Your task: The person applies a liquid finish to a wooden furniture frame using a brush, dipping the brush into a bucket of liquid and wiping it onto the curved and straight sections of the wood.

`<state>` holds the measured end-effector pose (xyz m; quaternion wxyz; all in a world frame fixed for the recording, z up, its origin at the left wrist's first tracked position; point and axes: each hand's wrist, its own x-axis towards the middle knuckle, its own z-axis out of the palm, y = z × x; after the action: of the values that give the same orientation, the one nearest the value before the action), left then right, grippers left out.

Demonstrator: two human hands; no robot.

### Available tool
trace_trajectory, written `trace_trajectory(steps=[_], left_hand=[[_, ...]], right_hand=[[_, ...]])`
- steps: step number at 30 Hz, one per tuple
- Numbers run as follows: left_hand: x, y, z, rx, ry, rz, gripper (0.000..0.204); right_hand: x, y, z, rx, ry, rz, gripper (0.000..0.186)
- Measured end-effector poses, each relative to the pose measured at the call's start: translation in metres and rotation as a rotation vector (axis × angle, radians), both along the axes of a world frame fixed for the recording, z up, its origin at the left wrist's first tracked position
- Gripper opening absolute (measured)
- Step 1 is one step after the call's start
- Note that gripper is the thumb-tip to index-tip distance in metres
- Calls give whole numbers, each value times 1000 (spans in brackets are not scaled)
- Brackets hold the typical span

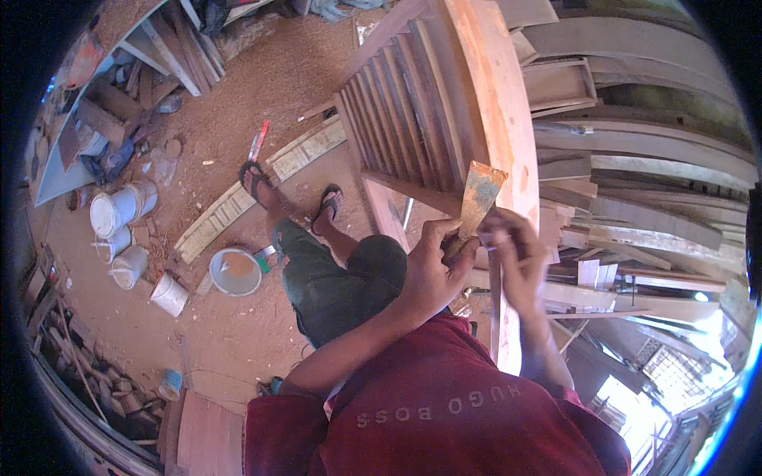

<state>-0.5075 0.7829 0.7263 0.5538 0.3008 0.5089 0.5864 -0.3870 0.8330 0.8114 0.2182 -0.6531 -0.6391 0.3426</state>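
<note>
My left hand (432, 274) is closed round the handle of a putty knife (481, 197), its flat blade pointing up and away from me. Orange-brown filler smears the blade. Close beside its base, my right hand (520, 258) has its fingers bent together and is partly blurred; a small pale thing shows at the fingertips, too unclear to name. Just beyond both hands stands a slatted wooden shutter panel (405, 103) in a frame, with dark slats. Along its right side runs a pale wooden edge (500, 95) with orange patches.
Stacked boards (651, 151) fill the right side. On the dirt floor at left stand several white buckets (113, 214) and a basin (236, 271) with brownish contents. A long timber strip (214, 214) lies beyond my feet, near a red tool (259, 141). Wood offcuts (119, 103) lie at far left.
</note>
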Motion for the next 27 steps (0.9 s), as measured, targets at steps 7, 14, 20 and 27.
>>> trace_trajectory(steps=[7,14,20,27], left_hand=[[1,5,-5,294,178,31,39],[24,30,-100,185,321,-153,47],[49,45,-116,415,539,-301,54],[69,40,-122,389,678,-219,56]], right_hand=[[-18,-10,-9,-201,113,-164,28],[40,45,45,-37,-281,187,25],[22,116,59,167,-632,635,34],[2,168,37,197,-1042,1374,38]])
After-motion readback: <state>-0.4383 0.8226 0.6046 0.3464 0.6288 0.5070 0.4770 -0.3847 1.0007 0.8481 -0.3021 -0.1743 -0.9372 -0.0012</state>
